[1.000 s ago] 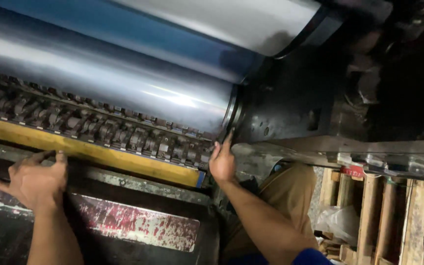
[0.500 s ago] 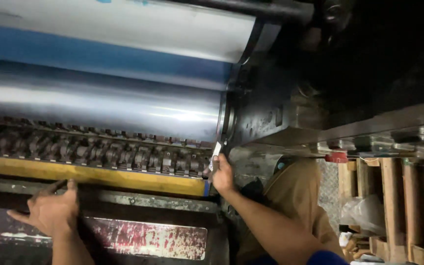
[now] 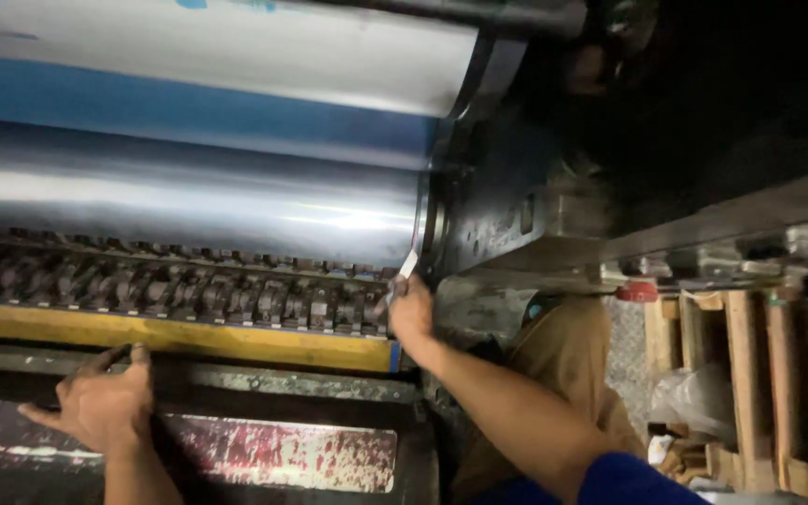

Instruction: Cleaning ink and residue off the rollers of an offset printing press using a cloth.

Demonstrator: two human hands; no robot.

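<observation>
Strip [image 3: 408,264], small and white, now stands between the right hand's [image 3: 411,313] fingertips, its upper end at the gap where the shiny cylinder [image 3: 189,210] meets the dark side frame [image 3: 497,215]. A second ago that hand was pressed bare against the frame edge with no strip to be seen; half a second ago the strip showed lower, close by the fingers. So it has come up a little and tilted toward the cylinder end, which suggests that the hand is working it along that gap. The right hand is pinched narrow on the strip, and the rest of it is curled.

The left hand [image 3: 100,404] lies spread on the dark ledge [image 3: 264,383] below the yellow bar [image 3: 236,341], fingers open, holding nothing; it has kept much the same place throughout. Above the bar runs the row of metal grippers [image 3: 189,295], and above the cylinder lies a blue and white roller [image 3: 217,65]. The view itself has swung left since the first picture.
</observation>
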